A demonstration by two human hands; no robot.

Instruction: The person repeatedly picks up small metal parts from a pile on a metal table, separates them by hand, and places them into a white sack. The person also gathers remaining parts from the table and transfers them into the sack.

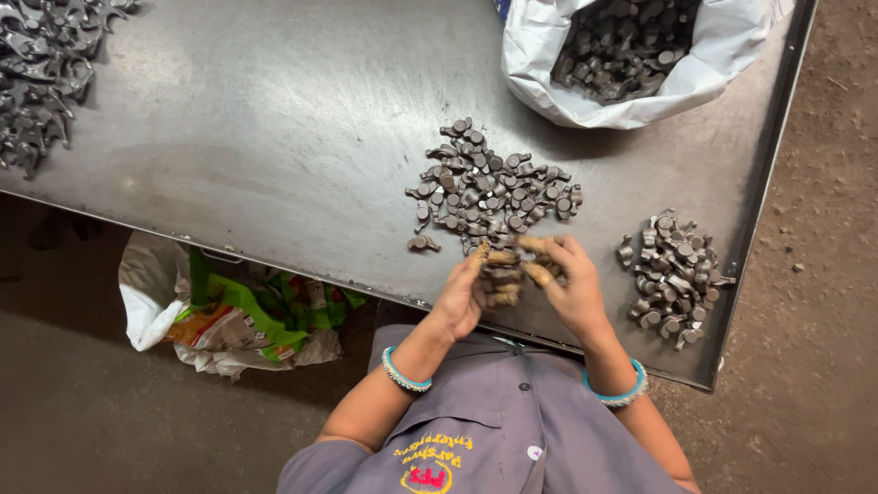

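Both hands meet at the near edge of a scuffed grey steel table (274,128): left hand (460,297) and right hand (569,285) each pinch small metal parts (501,274). Main pile (489,187) sits at 12 o'clock, smaller pile (675,279) at 3, white sack (631,59) at 1. Dirt floor (823,229) all around.

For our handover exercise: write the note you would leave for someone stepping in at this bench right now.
Left hand and right hand meet at the table edge, fingers closed on a few small metal parts.
Unsorted heap lies just beyond the hands; a smaller pile sits right of the right hand.
White sack at top right holds more parts; larger dark pieces lie far left.
Done: apparently the smaller pile. Left: the heap, perhaps the sack.
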